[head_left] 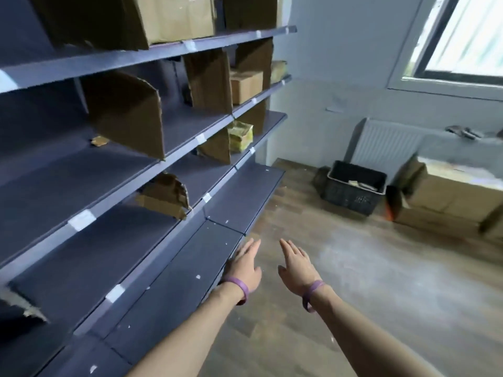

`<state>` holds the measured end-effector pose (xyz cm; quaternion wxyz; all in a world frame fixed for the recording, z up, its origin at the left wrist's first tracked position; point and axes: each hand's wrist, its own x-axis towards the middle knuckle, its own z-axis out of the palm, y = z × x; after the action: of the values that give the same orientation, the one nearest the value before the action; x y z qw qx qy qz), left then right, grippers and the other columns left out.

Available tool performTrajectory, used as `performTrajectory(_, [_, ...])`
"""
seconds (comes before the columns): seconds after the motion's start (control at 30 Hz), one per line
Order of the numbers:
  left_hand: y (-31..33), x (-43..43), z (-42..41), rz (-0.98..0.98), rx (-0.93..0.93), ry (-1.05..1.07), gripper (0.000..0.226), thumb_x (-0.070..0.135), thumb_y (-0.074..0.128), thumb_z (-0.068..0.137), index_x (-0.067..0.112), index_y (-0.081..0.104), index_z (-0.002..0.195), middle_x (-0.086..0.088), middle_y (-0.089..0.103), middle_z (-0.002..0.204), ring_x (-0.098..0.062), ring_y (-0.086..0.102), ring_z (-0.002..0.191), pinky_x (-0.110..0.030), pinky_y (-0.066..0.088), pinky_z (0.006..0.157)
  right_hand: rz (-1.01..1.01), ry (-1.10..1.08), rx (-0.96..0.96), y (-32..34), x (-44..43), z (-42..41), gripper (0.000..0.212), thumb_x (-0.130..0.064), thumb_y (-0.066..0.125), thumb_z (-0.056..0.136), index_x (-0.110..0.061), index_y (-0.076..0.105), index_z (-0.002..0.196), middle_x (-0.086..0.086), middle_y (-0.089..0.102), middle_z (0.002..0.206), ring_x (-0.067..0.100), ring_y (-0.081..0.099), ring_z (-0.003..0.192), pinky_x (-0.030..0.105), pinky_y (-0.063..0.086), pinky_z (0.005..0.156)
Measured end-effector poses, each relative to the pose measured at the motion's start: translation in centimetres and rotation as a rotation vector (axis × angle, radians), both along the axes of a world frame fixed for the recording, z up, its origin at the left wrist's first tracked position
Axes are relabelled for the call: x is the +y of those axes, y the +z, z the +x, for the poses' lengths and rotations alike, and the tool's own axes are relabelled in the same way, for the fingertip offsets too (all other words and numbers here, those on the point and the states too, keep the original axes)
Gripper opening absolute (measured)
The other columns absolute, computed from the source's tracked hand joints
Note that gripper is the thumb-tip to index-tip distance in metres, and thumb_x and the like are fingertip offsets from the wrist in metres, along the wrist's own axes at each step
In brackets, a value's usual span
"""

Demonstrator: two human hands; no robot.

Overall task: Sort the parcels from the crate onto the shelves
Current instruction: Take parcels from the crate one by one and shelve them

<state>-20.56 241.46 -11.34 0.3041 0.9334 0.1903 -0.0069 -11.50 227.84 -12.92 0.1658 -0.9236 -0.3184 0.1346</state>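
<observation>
A black plastic crate (353, 193) stands on the floor at the far right, with a few flat parcels (362, 184) showing inside. Dark blue shelves (89, 170) run along the left, split by cardboard dividers (128, 115). A small cardboard box (245, 85) and a yellow packet (240, 136) lie on the far shelf bays. My left hand (245, 265) is stretched out with straight fingers over the edge of the lowest shelf, holding nothing. My right hand (298, 263) reaches forward beside it, fingers straight and empty. Both wrists wear purple bands.
Large cardboard boxes (446, 197) are stacked on the floor right of the crate. A white radiator (386, 144) sits on the back wall under a window (462, 36). Wooden floor (340, 268) stretches between me and the crate. Bigger boxes (174, 17) fill the top shelf.
</observation>
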Motion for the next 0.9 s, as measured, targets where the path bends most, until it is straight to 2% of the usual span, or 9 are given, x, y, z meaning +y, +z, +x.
performTrajectory(0.2, [0.0, -5.0, 8.6, 0.013, 0.018, -0.169, 0.067, 0.016, 0.047, 0.093, 0.029, 0.017, 0.152, 0.008, 0.011, 0.16, -0.015, 0.009, 0.148, -0.032, 0.015, 0.119, 0.026, -0.191, 0.041, 0.2, -6.6, 6.4, 0.072, -0.018, 0.049, 0.093, -0.015, 0.011, 0.154, 0.006, 0.016, 0.161, 0.027, 0.014, 0.147, 0.034, 0.015, 0.119])
performTrajectory(0.4, [0.2, -7.3, 17.4, 0.038, 0.027, -0.292, 0.066, 0.016, 0.045, 0.094, 0.03, 0.017, 0.152, 0.01, 0.009, 0.16, -0.013, 0.006, 0.148, -0.034, 0.018, 0.118, 0.044, -0.271, 0.01, 0.8, -9.3, 12.6, 0.069, -0.014, 0.046, 0.095, -0.012, 0.009, 0.154, 0.006, 0.014, 0.161, 0.026, 0.013, 0.147, 0.032, 0.015, 0.119])
performTrajectory(0.9, [-0.1, -5.3, 46.1, -0.025, 0.01, -0.43, 0.066, 0.016, 0.047, 0.093, 0.027, 0.02, 0.152, 0.008, 0.011, 0.16, -0.016, 0.008, 0.148, -0.036, 0.017, 0.118, 0.05, -0.486, -0.025, 1.5, -8.3, 38.6, 0.067, -0.017, 0.049, 0.097, -0.014, 0.013, 0.154, 0.006, 0.019, 0.16, 0.024, 0.015, 0.147, 0.033, 0.016, 0.12])
